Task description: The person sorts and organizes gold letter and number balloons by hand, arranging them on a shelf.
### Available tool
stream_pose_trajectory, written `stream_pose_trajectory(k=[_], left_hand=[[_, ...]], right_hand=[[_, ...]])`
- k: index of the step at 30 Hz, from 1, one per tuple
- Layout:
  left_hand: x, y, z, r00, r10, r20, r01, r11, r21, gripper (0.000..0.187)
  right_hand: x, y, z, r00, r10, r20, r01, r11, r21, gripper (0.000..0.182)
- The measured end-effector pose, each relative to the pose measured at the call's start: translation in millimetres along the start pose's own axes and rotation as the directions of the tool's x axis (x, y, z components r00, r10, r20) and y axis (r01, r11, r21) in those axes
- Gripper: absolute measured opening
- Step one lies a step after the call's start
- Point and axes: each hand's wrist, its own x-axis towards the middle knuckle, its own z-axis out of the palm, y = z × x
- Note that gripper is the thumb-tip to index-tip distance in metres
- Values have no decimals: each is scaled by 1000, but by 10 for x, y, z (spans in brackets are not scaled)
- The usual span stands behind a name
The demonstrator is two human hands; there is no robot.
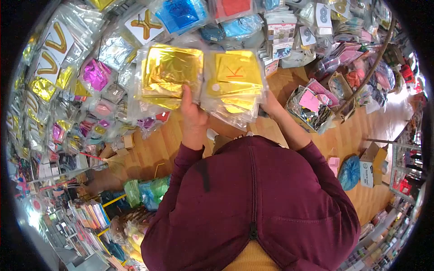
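My left hand (194,115) grips a stack of gold foil packets (174,67) in clear plastic, its thumb lying on top. Beside it, my right hand (271,106) holds a second stack of gold foil packets (242,86) at its right edge; most of those fingers are hidden behind the plastic. A red letter K and a small pale round spot show on the second stack. The two stacks are side by side in front of my chest, over the display of packets.
Blue (181,12) and red foil packets (233,5) hang or lie beyond the stacks, near an X card (144,25). On the wooden floor to the right stand a filled box (312,106), a blue bag (349,173) and an open carton (373,165). A broom (115,165) is at left.
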Motion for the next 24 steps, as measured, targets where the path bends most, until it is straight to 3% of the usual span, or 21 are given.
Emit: stream_pose_trajectory(k=[1,3,7,10,11,13,18,20,24], left_hand=[[20,50,-40,1000,11,-4,-11,1000,-2,46],[47,171,-151,984,-93,151,125,968,-217,47],[28,180,-130,1000,26,-4,-26,1000,-16,48],[64,131,-206,998,32,63,-33,999,9,45],[54,123,-194,998,13,58,-14,1000,20,44],[47,107,-151,998,-4,58,2,1000,28,44],[48,117,-115,994,-31,104,26,999,42,42],[36,97,-117,996,-38,78,32,996,82,42],[49,22,-160,997,-65,34,60,990,129,40]], right_hand=[[-46,-122,-39,1000,-4,10,4,1000,-3,33],[-142,-316,-146,966,255,-46,-235,937,259,33],[-276,-840,-286,972,235,-11,-203,864,461,31],[-263,-948,-290,999,-29,18,22,943,332,25],[-298,-985,-252,1000,-29,8,25,943,333,25],[-343,-1038,-180,985,-83,154,49,975,217,21],[-372,-1047,-208,982,-32,184,1,986,170,14],[-375,-1046,-263,985,-80,152,89,995,-52,12],[-436,-1142,-310,965,-246,88,251,966,-57,12]])
